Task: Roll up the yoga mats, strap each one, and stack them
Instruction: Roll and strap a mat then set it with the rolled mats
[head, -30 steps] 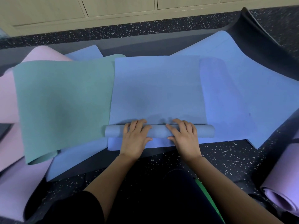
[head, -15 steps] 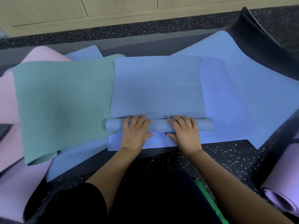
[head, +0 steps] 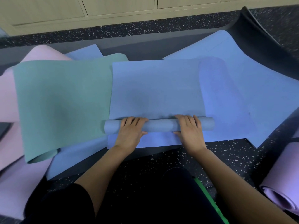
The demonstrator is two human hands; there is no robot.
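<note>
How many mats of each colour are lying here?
Blue: 3 at least (part-rolled mat, right mat, left mat)
Green mat: 1
Pink or purple: 2 at least (left pink mat, purple roll)
Black mat: 1
Total: 7 at least; overlaps hide some edges.

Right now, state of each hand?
left hand: holding the blue mat roll, fingers wrapped over its top.
right hand: holding the same roll, fingers wrapped over its top.
</note>
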